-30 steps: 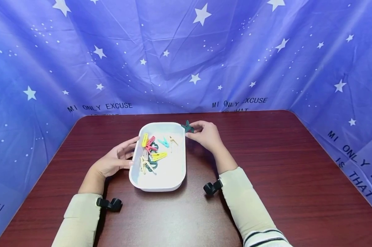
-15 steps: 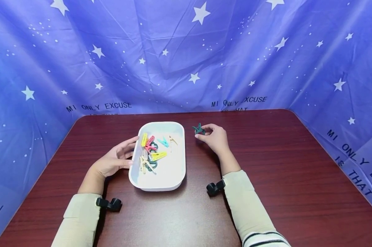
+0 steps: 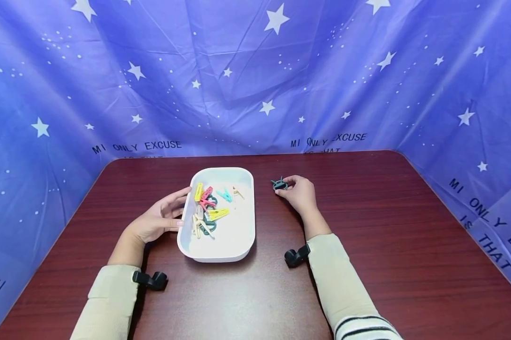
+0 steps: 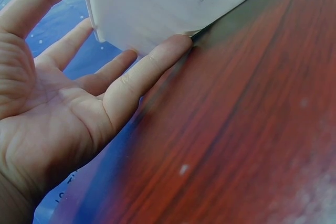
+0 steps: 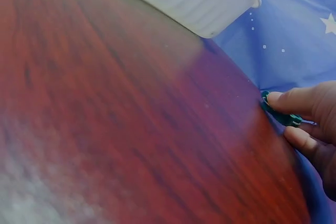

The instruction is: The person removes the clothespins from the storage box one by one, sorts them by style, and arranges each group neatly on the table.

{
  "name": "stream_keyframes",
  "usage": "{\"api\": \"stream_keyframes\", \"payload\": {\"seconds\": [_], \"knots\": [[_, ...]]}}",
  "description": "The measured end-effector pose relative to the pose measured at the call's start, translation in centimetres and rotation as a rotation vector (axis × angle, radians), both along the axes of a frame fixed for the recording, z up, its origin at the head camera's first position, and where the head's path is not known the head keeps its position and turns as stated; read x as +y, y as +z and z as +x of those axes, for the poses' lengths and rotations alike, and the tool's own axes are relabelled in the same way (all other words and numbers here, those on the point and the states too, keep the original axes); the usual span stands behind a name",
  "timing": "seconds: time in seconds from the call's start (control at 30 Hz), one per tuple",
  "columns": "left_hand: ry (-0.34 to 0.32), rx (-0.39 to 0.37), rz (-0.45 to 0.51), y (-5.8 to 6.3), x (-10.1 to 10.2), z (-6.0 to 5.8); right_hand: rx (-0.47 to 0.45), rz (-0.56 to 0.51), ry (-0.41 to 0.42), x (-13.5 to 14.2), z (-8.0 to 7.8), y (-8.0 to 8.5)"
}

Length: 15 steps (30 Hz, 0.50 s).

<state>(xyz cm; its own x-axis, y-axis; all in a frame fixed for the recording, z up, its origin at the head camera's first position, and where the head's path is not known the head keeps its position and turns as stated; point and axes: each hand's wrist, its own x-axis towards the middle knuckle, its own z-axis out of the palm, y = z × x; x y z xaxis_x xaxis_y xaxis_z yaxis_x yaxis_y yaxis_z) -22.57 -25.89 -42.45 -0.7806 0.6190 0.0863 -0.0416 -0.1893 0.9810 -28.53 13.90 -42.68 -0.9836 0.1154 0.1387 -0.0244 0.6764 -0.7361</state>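
Note:
My left hand (image 3: 153, 221) rests its fingertips against the outer left side of a white plastic tray (image 3: 234, 243); in the left wrist view the fingers (image 4: 149, 74) are extended along its wall. My right hand (image 3: 302, 194), a short way right of the tray, pinches a dark green clip (image 3: 280, 185) between thumb and fingers, low at the tabletop. The right wrist view shows the same green clip (image 5: 281, 115) partly covered by the fingertips. Whether it touches the table is hard to tell.
Inside the tray lie several clips: yellow (image 3: 218, 215), red (image 3: 206, 198), light blue (image 3: 225, 195), tan (image 3: 237, 192), cream (image 3: 197, 226) and dark green (image 3: 208, 227). A dark red wooden table (image 3: 391, 236) carries the tray. Blue starry cloth (image 3: 238, 132) hangs behind and beside it.
My right hand has moved from the tray's right rim rightward and down to the tabletop with the green clip. The left hand and tray have stayed in place.

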Motion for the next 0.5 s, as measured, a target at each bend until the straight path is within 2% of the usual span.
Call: {"api": "stream_keyframes", "payload": {"seconds": [0.2, 0.5], "knots": [[0.008, -0.002, -0.005, -0.21, 0.04, 0.02, 0.004, 0.038, -0.014, 0.18, -0.08, -0.3], [0.002, -0.006, -0.001, -0.19, 0.15, -0.1, 0.088, -0.011, -0.017, 0.19, 0.14, 0.08]]}}
